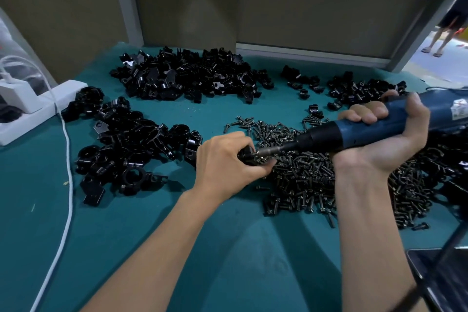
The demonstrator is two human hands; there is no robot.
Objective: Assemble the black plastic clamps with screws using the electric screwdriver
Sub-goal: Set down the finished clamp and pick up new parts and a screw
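My left hand (225,159) grips a black plastic clamp (246,156) just above the screw pile; most of the clamp is hidden by my fingers. My right hand (385,134) holds the blue electric screwdriver (354,129) lying almost level, its metal bit (268,151) pressed against a screw at the clamp. A wide heap of dark screws (316,180) lies on the teal mat under both hands.
Piles of black clamp parts lie at the back (187,76), back right (359,91) and left (126,139). A white power strip (33,109) with a white cable (67,197) sits at the left. A dark phone (440,278) lies at the bottom right corner. A person stands far right.
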